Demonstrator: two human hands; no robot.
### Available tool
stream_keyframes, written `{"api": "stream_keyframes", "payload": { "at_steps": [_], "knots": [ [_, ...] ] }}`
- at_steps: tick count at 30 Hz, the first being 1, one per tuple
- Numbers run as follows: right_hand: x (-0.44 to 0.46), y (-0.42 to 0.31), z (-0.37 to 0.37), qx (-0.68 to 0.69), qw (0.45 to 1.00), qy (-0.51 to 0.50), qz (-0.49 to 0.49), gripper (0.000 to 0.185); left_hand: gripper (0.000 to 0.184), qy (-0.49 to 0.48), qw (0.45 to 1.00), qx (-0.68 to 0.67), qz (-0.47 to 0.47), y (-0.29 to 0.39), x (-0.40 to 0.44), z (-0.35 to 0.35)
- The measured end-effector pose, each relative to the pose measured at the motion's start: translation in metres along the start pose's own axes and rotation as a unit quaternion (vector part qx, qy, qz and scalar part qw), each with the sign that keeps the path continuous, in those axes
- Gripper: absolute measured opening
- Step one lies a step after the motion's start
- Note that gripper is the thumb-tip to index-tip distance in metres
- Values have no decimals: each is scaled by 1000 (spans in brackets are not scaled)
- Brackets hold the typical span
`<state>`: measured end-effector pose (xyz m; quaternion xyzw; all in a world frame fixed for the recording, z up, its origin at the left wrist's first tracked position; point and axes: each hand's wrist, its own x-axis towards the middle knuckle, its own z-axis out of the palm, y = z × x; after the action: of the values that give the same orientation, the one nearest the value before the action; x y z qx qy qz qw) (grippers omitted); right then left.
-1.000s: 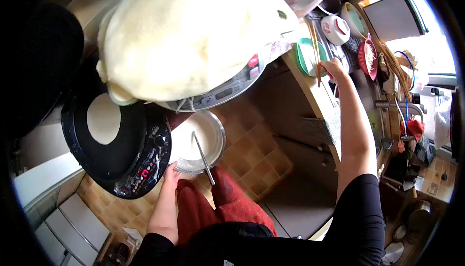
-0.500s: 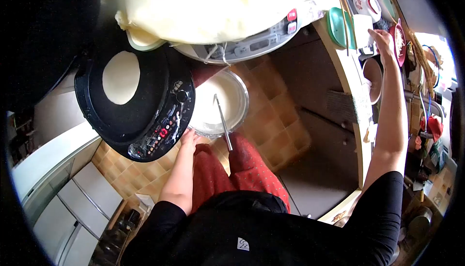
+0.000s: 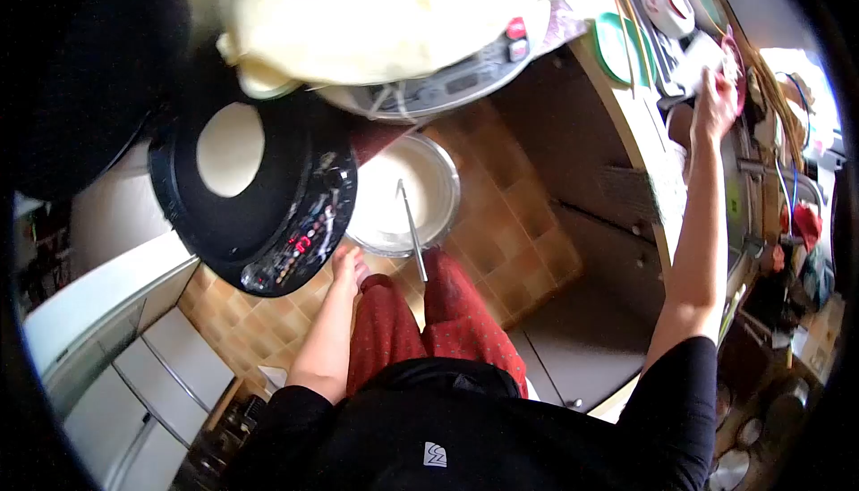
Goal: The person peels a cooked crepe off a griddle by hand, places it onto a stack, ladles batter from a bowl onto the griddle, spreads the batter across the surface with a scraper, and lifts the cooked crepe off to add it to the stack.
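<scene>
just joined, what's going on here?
A person's right hand appears to hold a white item, too blurred to identify, near a red basket. The left hand is beside the bowl of pale liquid; contact is unclear. A long-handled utensil rests in the bowl. A pale round lies on the black griddle, its panel lit red.

1. The tabletop (image 3: 651, 138) runs along the right side — pale along its edge.
2. Near that edge sits a green dish (image 3: 610, 48), with chopsticks (image 3: 626, 39) lying across it.
3. Farther in are a white bowl (image 3: 667, 8) and a red basket (image 3: 739, 97).
4. The floor (image 3: 519, 223) is tan-brown tile — whether the metal basin (image 3: 452, 185) rests on it is hidden.
</scene>
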<state>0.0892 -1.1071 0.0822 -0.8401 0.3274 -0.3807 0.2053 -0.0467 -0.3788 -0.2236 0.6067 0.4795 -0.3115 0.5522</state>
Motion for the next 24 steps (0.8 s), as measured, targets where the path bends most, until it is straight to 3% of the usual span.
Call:
{"api": "stream_keyframes", "payload": {
  "at_steps": [1,2,3,4,6,8,12,17,19,24],
  "knots": [
    [-5,4,-7,124,989,-18,81,33,71,-9,1000,-15,-1,-1,-7,-6],
    [-13,2,-14,277,944,2,179,21,72,-19,1000,-11,5,-5,-10,-15],
    [-25,-30,-28,320,907,20,275,17,72,-25,1000,-10,11,-9,-13,-26],
    [-39,-12,-41,443,861,-20,250,17,69,-37,999,6,4,-4,-28,-34],
    [-70,-41,-70,534,782,-67,313,26,62,-47,997,45,33,-10,-34,-60],
    [-103,-79,-88,567,754,-36,328,31,59,-36,996,59,57,-6,-49,-82],
    [-169,-152,-116,548,798,-118,220,39,63,14,998,49,31,-13,-35,-146],
    [-286,-348,-111,474,856,-184,99,25,60,41,995,57,74,-25,3,-253],
    [-333,-402,-96,326,920,-218,11,17,59,38,993,71,88,-14,19,-304],
    [-403,-509,-28,106,950,-271,-111,8,55,79,987,54,129,12,44,-421]
  ]
}}
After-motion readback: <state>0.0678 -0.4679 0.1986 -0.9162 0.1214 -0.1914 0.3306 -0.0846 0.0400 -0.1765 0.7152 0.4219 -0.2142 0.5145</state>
